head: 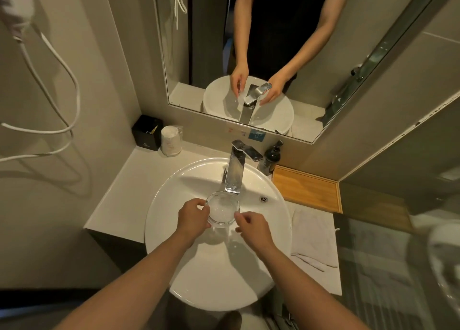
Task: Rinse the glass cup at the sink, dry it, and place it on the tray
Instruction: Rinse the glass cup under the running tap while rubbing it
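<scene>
A clear glass cup (222, 209) is held upright over the white round sink (174, 187), right under the spout of the chrome faucet (235, 174). Water fills it and spills over its near side into the basin. My left hand (193, 216) grips the cup's left wall. My right hand (252, 227) sits at the cup's right rim, fingertips touching the edge, fingers curled. A wooden tray (307, 189) lies on the counter to the right of the sink, with nothing on it. A white towel (313, 237) lies spread in front of the tray.
A dark soap pump bottle (271, 159) stands between faucet and tray. A black box (146, 133) and wrapped paper cups (170, 140) stand at the counter's back left. A mirror (273, 43) hangs above. White cords (62, 80) dangle on the left wall.
</scene>
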A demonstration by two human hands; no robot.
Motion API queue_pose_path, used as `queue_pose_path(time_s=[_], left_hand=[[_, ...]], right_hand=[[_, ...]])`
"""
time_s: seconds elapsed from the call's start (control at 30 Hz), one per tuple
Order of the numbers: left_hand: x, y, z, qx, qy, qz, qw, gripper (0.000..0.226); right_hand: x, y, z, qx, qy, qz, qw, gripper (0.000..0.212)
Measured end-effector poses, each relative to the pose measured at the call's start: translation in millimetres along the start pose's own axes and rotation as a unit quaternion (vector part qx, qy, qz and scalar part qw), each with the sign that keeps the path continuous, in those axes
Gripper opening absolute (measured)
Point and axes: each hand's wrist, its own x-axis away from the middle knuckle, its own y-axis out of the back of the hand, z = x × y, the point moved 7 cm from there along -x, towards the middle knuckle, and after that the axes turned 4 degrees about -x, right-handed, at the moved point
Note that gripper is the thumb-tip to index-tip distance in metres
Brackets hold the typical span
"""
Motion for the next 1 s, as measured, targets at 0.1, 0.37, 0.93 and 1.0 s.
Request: queue_pose_path(time_s=[0.1,0.37,0.93,1.0], left_hand=[[1,-2,1,0.002,0.01,0.0,1.0,0.016],[-6,-5,1,-0.014,0.031,0.09,0.995,0.02],[2,-18,-1,0.006,0.042,0.127,0.991,0.017],[3,-17,-7,0.007,0.032,0.132,0.991,0.013]], right_hand=[[-1,-16,-9,-0.107,-0.046,0.015,0.993,0.046],[-18,-9,-6,-0.071,-0.032,0.023,0.997,0.035],[-25,-5,-8,-0.103,-0.071,0.047,0.991,0.033],[-24,-3,-6,-0.113,-0.071,0.054,0.99,0.029]])
